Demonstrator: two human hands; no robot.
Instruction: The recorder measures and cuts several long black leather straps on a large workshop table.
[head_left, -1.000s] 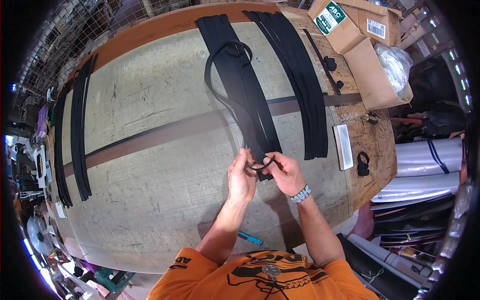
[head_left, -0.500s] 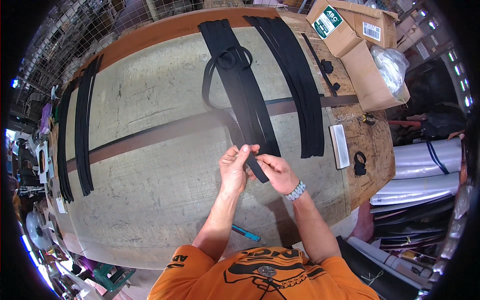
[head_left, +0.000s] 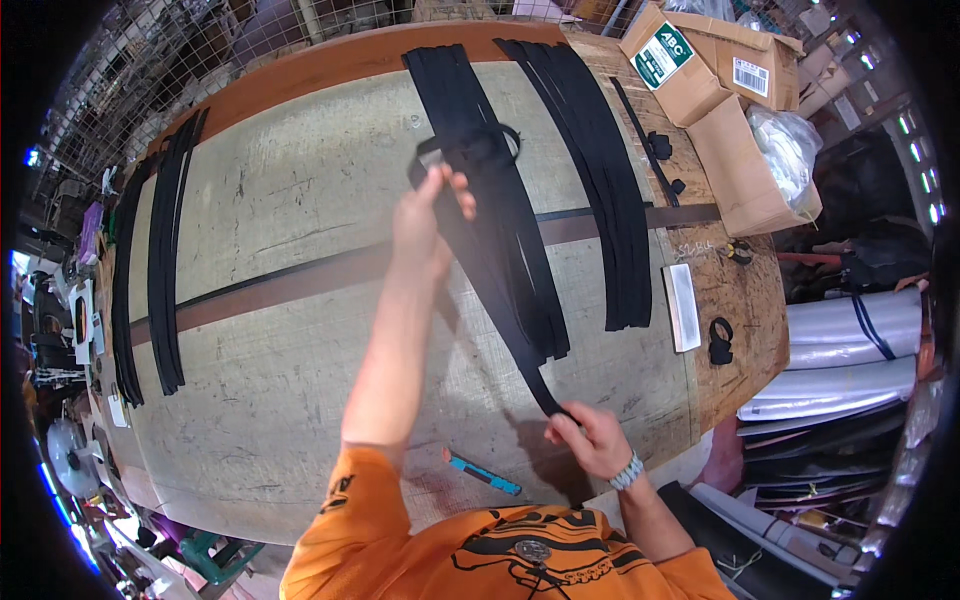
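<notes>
A long black strap (head_left: 540, 388) runs slantwise between my two hands above the worktable. My right hand (head_left: 597, 441), with a watch on its wrist, is closed on the strap's near end. My left hand (head_left: 432, 205) is stretched far forward over the table, its fingers curled round the strap; motion blurs this hand. Beyond its fingertips lies a loop of the same strap, blurred and partly hidden. Under the strap rests a middle bundle of black strips (head_left: 510, 230). A teal cutter-like tool (head_left: 483, 473) lies near my body.
More black strips (head_left: 605, 190) lie to the right, others (head_left: 170, 270) at far left. A brown band (head_left: 250, 293) crosses the worktable (head_left: 290, 400). On the right are a white block (head_left: 681, 308), a black roll (head_left: 720, 342) and an opened cardboard box (head_left: 735, 165).
My hands have moved apart from close together: the left went forward, the right back toward my body. The strap is now drawn out between them.
</notes>
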